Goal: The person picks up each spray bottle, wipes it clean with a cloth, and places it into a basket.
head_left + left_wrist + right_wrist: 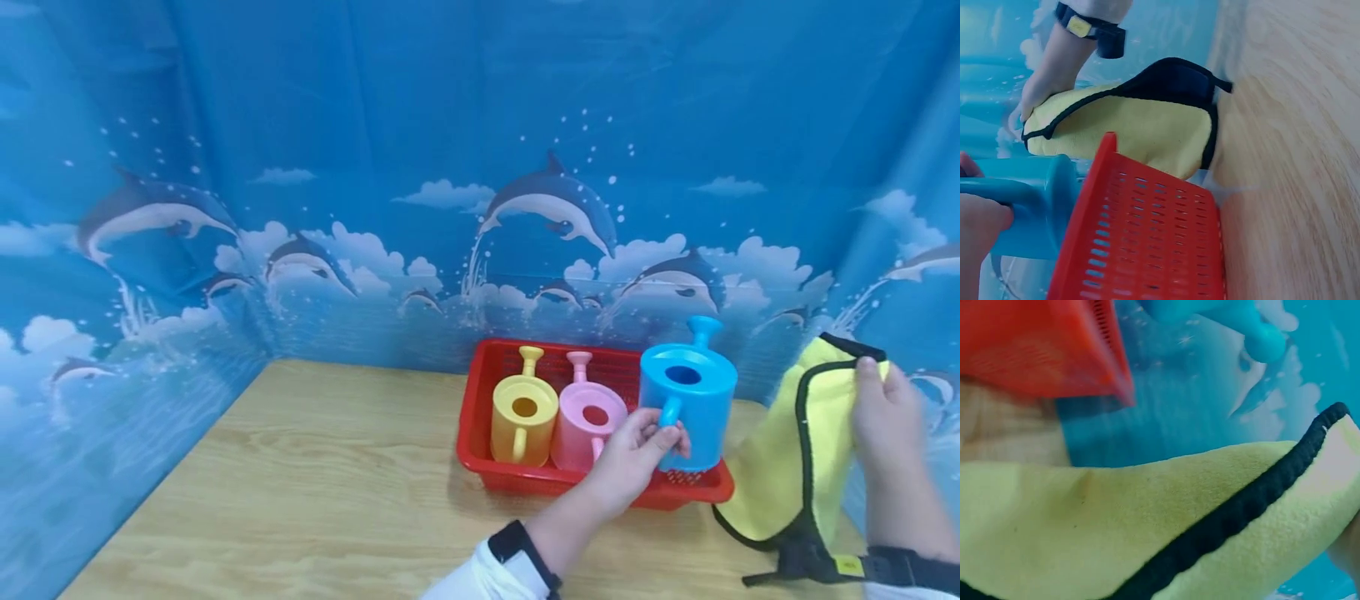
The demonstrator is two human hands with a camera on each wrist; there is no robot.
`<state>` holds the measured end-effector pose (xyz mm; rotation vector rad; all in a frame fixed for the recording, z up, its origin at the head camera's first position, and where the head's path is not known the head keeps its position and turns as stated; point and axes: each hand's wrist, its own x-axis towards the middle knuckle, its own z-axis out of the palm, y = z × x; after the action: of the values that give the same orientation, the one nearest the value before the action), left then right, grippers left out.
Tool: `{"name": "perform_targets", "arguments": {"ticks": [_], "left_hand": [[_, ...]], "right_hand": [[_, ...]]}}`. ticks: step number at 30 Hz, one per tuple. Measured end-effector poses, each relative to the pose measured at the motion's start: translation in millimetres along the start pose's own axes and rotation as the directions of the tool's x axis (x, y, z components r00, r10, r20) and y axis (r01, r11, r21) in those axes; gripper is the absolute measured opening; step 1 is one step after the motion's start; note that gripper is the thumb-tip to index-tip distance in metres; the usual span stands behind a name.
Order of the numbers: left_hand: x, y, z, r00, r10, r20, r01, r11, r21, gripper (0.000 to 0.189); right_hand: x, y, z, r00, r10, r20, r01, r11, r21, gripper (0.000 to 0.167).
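By its handle, my left hand [633,454] grips a blue watering can [697,408] at the right end of the red basket [555,482]. In the left wrist view the blue can [1022,206] is raised beside the basket's rim. My right hand [890,417] pinches the top of a yellow cloth with black edging [765,454], which hangs down to the right of the basket. A yellow watering can [504,429] and a pink watering can [573,433] stand side by side in the basket, spouts toward the back.
The basket stands on a wooden table [315,483], near its back edge. Behind and at both sides hangs a blue curtain [360,125] printed with dolphins and clouds. Both wrists wear black straps, the left one [517,550] over a white sleeve.
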<state>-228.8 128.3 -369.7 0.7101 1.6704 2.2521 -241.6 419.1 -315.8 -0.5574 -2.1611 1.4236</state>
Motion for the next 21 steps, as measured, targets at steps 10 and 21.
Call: {"name": "perform_targets", "arguments": {"ticks": [10, 21], "left_hand": [[14.7, -20.4, 6.7, 1.000, 0.005, -0.004, -0.005, 0.994, 0.113, 0.020], [22.6, -28.0, 4.1, 0.988, -0.131, -0.082, 0.148, 0.958, 0.244, 0.013]], "right_hand": [[9.5, 16.1, 18.9, 0.996, -0.007, 0.084, 0.020, 0.988, -0.154, 0.033], [6.7, 35.4, 45.6, 0.980, -0.098, 0.173, 0.131, 0.972, -0.193, 0.059]]}}
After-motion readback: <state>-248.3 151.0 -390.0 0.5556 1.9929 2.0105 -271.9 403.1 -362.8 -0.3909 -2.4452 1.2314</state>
